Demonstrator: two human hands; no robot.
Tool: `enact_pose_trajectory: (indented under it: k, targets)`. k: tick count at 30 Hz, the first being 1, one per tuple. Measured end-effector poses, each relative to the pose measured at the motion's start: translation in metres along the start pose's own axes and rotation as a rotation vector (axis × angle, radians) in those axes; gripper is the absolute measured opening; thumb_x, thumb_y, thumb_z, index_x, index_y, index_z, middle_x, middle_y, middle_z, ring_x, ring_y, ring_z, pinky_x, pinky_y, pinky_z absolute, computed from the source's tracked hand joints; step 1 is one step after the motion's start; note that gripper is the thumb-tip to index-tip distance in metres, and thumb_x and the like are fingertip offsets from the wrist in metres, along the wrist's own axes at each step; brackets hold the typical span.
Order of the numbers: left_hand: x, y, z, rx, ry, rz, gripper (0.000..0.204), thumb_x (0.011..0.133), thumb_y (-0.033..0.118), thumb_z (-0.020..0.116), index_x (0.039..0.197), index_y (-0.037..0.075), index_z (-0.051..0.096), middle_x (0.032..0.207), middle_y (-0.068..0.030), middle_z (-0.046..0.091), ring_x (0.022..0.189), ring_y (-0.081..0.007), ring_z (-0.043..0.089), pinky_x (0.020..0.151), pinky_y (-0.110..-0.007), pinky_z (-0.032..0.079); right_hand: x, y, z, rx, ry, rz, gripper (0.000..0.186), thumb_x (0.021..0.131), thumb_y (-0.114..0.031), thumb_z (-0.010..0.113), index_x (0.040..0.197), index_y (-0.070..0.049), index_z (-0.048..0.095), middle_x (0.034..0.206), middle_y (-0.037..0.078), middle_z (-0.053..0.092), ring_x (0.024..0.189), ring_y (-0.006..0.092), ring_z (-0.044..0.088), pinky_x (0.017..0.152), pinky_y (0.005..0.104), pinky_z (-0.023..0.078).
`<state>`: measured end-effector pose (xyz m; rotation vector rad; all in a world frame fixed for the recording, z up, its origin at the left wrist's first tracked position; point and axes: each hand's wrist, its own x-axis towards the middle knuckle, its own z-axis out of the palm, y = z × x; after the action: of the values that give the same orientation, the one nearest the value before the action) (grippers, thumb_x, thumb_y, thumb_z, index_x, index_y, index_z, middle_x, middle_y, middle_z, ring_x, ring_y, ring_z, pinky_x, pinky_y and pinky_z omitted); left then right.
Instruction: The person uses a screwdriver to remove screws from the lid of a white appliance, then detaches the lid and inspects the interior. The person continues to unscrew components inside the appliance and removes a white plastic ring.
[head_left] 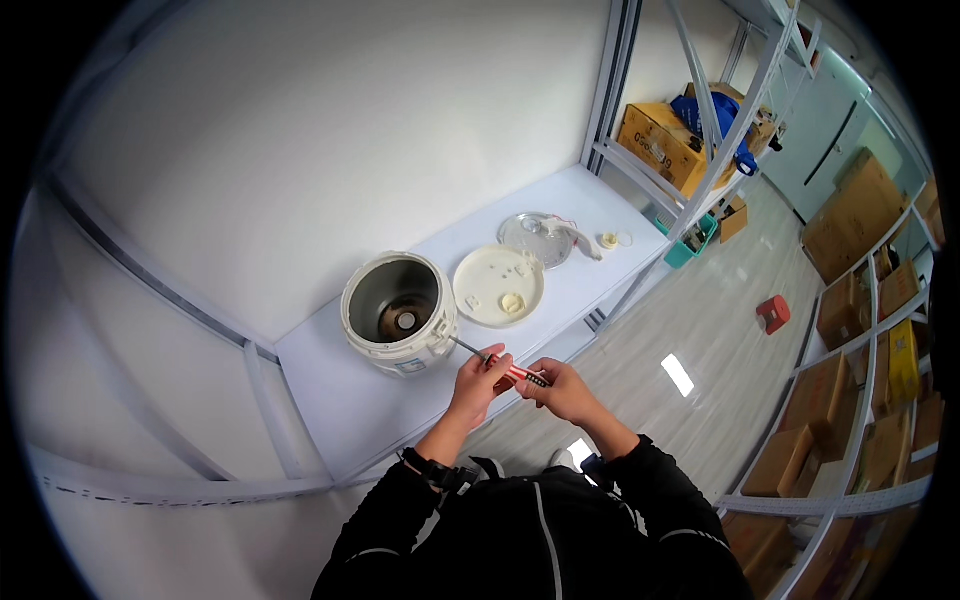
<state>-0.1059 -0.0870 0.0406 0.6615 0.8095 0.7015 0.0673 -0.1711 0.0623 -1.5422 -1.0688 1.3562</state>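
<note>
A screwdriver with a red and white handle and a dark grip end is held between my two hands, in front of the table's near edge. My left hand closes round the front of the handle, near the shaft. Around the rear end of the handle, the fingers of my right hand are closed. The thin shaft points up and left toward the side of a white rice cooker body. Whether its tip touches the cooker I cannot tell. The cooker stands lidless, its dark interior showing a round piece at the bottom.
Right of the cooker lies a round white cover with small parts on it. Beyond it are a clear round disc with a white piece and a small cream part. A teal bin and red stool stand on the floor.
</note>
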Motion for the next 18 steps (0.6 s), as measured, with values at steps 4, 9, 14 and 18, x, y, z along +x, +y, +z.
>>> enact_pose_trajectory:
  k: [4,9,14,18]
  targets:
    - [0.002,-0.004,0.002,0.070,0.062,0.045,0.042,0.096,0.009,0.072,0.132,-0.003,0.054,0.112,-0.0110,0.067,0.101,-0.0197,0.070,0.085,-0.034,0.062,0.001,0.008,0.005,-0.139,0.088,-0.182,0.046,0.084,-0.025,0.088,0.110,-0.004,0.058,0.086,0.007,0.068,0.076,0.0138,0.062,0.070,0.0300,0.051]
    - [-0.003,0.000,0.007,0.007,0.041,0.080,0.065,0.097,0.002,0.067,0.152,-0.004,0.032,0.124,-0.0174,0.066,0.112,-0.0236,0.068,0.095,-0.036,0.059,0.008,0.010,0.007,-0.221,0.137,-0.389,0.043,0.094,-0.031,0.077,0.117,-0.004,0.054,0.092,0.006,0.066,0.077,0.0133,0.061,0.069,0.0291,0.051]
    - [-0.005,-0.010,0.002,-0.144,-0.061,0.108,0.081,0.100,-0.005,0.056,0.163,0.003,0.007,0.146,-0.0241,0.053,0.134,-0.0287,0.055,0.115,-0.044,0.045,0.015,-0.013,-0.015,0.224,-0.211,0.275,0.050,0.111,-0.045,0.036,0.127,-0.003,0.058,0.093,0.011,0.072,0.056,0.0168,0.062,0.052,0.0277,0.050]
    - [-0.008,-0.008,0.002,-0.078,-0.061,0.130,0.075,0.100,-0.001,0.060,0.161,0.003,0.017,0.147,-0.0238,0.052,0.136,-0.0291,0.052,0.114,-0.043,0.043,0.010,-0.022,-0.013,0.026,-0.285,0.278,0.048,0.109,-0.044,0.047,0.127,0.000,0.059,0.090,0.010,0.073,0.059,0.0154,0.063,0.055,0.0272,0.050]
